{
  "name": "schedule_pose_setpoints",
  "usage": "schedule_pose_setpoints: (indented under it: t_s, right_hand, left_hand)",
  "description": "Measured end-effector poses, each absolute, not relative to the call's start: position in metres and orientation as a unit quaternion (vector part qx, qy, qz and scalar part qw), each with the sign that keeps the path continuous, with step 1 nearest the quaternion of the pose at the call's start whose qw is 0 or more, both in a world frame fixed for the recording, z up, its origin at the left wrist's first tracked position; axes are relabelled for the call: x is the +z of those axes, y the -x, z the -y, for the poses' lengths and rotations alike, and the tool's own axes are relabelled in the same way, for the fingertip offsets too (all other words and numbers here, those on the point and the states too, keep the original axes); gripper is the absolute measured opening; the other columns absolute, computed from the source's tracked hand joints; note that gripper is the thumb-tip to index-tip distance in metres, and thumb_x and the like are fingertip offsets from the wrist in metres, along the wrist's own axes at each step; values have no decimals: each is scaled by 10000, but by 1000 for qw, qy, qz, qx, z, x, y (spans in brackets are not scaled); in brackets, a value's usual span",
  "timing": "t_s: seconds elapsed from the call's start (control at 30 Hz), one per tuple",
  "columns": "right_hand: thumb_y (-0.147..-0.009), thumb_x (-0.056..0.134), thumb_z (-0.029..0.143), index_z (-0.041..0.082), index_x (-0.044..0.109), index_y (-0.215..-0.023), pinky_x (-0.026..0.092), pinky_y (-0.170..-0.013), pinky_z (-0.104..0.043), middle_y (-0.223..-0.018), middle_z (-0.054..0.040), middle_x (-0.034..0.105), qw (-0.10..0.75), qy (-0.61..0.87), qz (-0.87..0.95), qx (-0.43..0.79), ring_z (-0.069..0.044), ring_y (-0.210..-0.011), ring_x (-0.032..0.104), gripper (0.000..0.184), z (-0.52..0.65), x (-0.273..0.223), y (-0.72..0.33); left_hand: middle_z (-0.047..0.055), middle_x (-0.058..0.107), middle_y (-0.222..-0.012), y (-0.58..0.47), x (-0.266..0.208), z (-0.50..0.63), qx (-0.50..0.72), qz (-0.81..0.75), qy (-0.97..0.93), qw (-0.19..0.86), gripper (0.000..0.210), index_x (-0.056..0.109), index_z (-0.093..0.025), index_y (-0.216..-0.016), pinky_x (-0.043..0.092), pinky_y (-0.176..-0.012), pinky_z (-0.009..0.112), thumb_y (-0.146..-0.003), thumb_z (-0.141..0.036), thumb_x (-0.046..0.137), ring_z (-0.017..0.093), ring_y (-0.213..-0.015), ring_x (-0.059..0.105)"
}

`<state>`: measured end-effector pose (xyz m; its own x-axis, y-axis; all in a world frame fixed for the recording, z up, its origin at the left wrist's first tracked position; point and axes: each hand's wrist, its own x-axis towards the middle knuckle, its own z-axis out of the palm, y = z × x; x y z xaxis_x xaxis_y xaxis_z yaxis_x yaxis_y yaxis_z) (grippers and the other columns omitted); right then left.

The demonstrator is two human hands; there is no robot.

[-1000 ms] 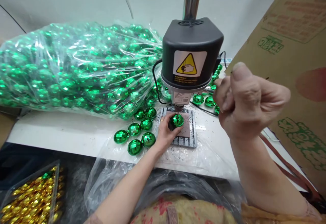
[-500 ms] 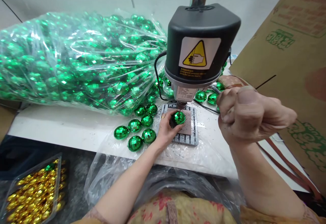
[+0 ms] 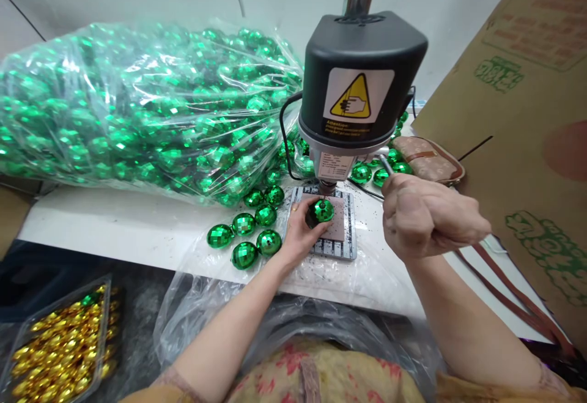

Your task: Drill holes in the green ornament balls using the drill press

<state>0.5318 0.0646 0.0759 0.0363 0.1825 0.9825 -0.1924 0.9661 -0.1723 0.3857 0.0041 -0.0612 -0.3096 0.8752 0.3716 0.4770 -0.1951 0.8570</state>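
Note:
My left hand [image 3: 303, 229] grips a shiny green faceted ball [image 3: 323, 210] from its left side. The ball rests on a pinkish pad [image 3: 337, 222] over the slotted metal base plate [image 3: 349, 241] of a small drill press [image 3: 362, 79]. A dark hole shows in the ball's top, right below the chuck [image 3: 327, 187]; whether the bit is inside it I cannot tell. My right hand [image 3: 428, 213] is closed in a fist round the press's metal feed lever [image 3: 386, 163], whose outer end is hidden by my fingers.
A large clear bag of green balls [image 3: 151, 115] lies at the back left, with several loose green balls [image 3: 244, 224] before it. On the right stand a patterned pouch [image 3: 428, 158] and a cardboard box [image 3: 513, 146]. Gold balls fill a clear tray [image 3: 106, 323] at lower left.
My right hand has moved down and to the left with the feed lever, uncovering more of the pouch. The chuck sits slightly lower; my left hand and the ball keep their place.

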Motion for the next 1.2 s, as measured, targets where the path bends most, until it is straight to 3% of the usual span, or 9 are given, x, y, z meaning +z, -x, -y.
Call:
schedule_pose_setpoints:
  t_s: [0.33, 0.5, 0.67, 0.77, 0.87, 1.0, 1.1, 1.2]
  right_hand:
    - [-760, 558, -12, 165, 256, -506, 226, -454, -267, -481, 56, 296, 699, -23, 705, 114, -39, -425, 315, 432, -63, 73, -536]
    - [-857, 594, 135, 166, 388, -456, 204, -411, -252, -403, 61, 339, 728, 121, 627, 250, -34, -373, 315, 451, -66, 125, -527]
    - [-852, 596, 106, 192, 407, -454, 147, -384, -276, -385, 56, 358, 711, 101, 623, 311, -51, -339, 289, 449, -86, 155, -521]
    - [-872, 593, 134, 203, 377, -459, 138, -409, -270, -409, 50, 359, 703, 117, 628, 312, -43, -357, 307, 471, -90, 155, -521]
    - [-884, 574, 132, 209, 345, -449, 148, -430, -258, -418, 50, 337, 708, 121, 617, 321, -35, -378, 308, 497, -88, 155, -520]
    - [-880, 531, 57, 208, 294, -427, 139, -450, -256, -393, 57, 297, 726, 107, 592, 332, -27, -376, 273, 533, -87, 156, -515]
    - [-884, 532, 73, 211, 294, -433, 139, -469, -263, -397, 53, 303, 730, 95, 592, 329, -36, -382, 285, 529, -88, 156, -514]
    - [-886, 546, 86, 207, 330, -437, 143, -470, -278, -405, 45, 333, 726, 92, 604, 316, -50, -388, 303, 512, -88, 155, -515]
  left_hand:
    - [93, 648, -1223, -385, -62, -4, 550, -592, -552, 204, 523, 587, -213, -1236, 462, -1031, 448, -758, -274, 789, 267, -1163, 596]
    - [94, 655, -1220, -388, -58, -5, 552, -600, -544, 200, 522, 583, -205, -1230, 479, -1028, 444, -755, -270, 789, 258, -1156, 612]
    - [87, 660, -1150, -395, -49, 28, 578, -607, -543, 58, 488, 562, -208, -1225, 517, -971, 399, -797, -333, 760, 228, -1091, 645]
    - [87, 652, -1130, -397, -58, 81, 584, -509, -632, -1, 579, 521, -242, -1263, 550, -905, 381, -773, -407, 780, 232, -1065, 659]
    - [99, 653, -1155, -401, -83, 141, 518, -449, -714, 143, 566, 545, -273, -1245, 570, -828, 335, -767, -476, 770, 219, -1016, 680]
    - [81, 688, -1063, -410, -123, 188, 364, -641, -506, 447, 421, 594, -214, -1186, 555, -885, 352, -904, -526, 562, 208, -1000, 665]
    - [89, 682, -1158, -413, -136, 188, 342, -697, -397, 489, 444, 585, -199, -1217, 531, -958, 373, -923, -522, 502, 225, -1096, 637]
    - [131, 642, -1261, -414, -123, 180, 301, -716, -463, 427, 549, 553, -200, -1321, 555, -894, 385, -852, -475, 625, 259, -1059, 656]
